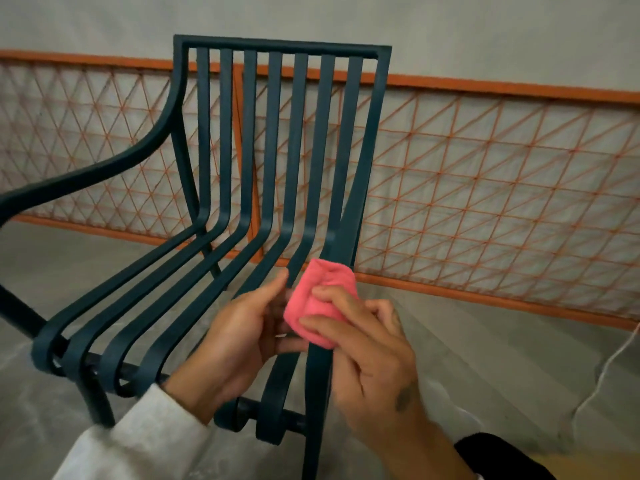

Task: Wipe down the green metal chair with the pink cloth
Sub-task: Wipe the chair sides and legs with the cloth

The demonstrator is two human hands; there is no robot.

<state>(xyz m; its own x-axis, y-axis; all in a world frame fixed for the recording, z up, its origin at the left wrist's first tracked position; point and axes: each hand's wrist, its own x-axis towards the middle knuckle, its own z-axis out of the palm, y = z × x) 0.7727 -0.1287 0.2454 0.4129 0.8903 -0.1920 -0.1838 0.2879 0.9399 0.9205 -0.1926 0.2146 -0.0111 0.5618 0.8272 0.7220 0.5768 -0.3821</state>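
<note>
Sleeves cut off at the frame's bottom edge, a person's right hand [374, 362] presses a bunched pink cloth [320, 303] onto the rightmost seat slat of a green metal chair [273, 140], the left hand [235, 337] pinching the cloth's near edge, its fingertips hidden, before an orange lattice fence [485, 174].

We're looking at a plain grey wall [485, 32] filling the top, from ten o'clock across to two. Below it runs a long orange-framed panel [502, 90] of criss-cross orange mesh [485, 188], sloping down toward three o'clock. Underneath we've got a mottled grey concrete floor [485, 358], dull and evenly lit. Over at four o'clock, a thin white cable [604, 372] trails loosely across that floor.
</note>
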